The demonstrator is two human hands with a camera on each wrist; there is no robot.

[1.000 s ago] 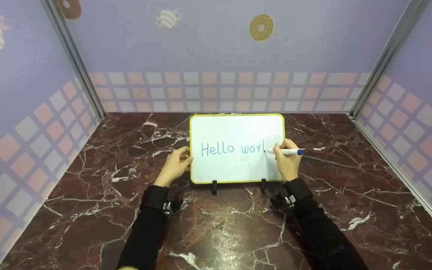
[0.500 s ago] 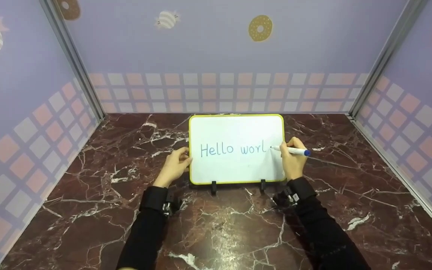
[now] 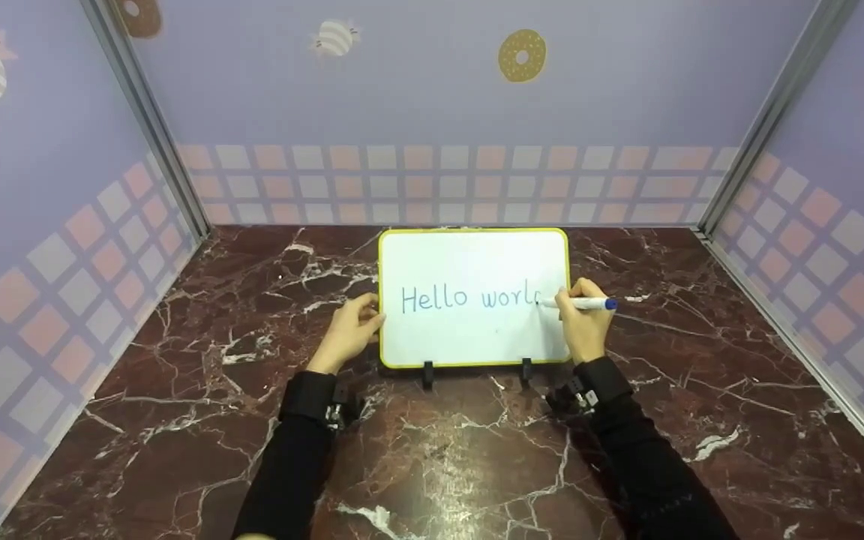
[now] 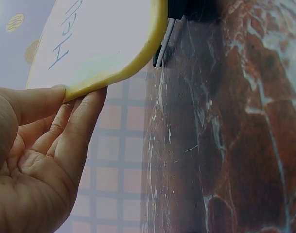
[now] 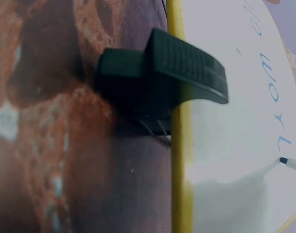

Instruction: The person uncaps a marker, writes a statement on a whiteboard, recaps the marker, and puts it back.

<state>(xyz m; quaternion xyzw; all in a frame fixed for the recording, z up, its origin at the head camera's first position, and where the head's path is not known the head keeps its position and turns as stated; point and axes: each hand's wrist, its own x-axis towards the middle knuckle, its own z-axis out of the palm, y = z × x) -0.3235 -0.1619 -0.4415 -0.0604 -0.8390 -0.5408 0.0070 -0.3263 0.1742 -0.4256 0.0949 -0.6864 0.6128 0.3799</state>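
Observation:
A whiteboard [image 3: 469, 337] with a yellow rim leans upright on a black stand, bearing blue handwriting that reads "Hello worl" plus a small curved stroke. My left hand [image 3: 349, 330] pinches the board's left edge, thumb on the front face and fingers behind, as the left wrist view shows. In my right hand [image 3: 586, 322] is a white marker [image 3: 589, 303] with a blue end, held like a pen. Its dark tip [image 5: 283, 160] is at the board's surface, just past the letter "l". The right hand itself is out of frame in the right wrist view.
Two black stand feet [image 3: 428, 373] hook over the board's lower rim; one stand clip [image 5: 186, 65] looms large in the right wrist view. The dark red marbled table [image 3: 447, 465] spreads around, enclosed by purple patterned walls [image 3: 432, 97] with metal corner posts.
My right hand moved right from the end of the "l", then slightly back left and down, leaving a new curved blue stroke. The left hand has kept its hold on the board.

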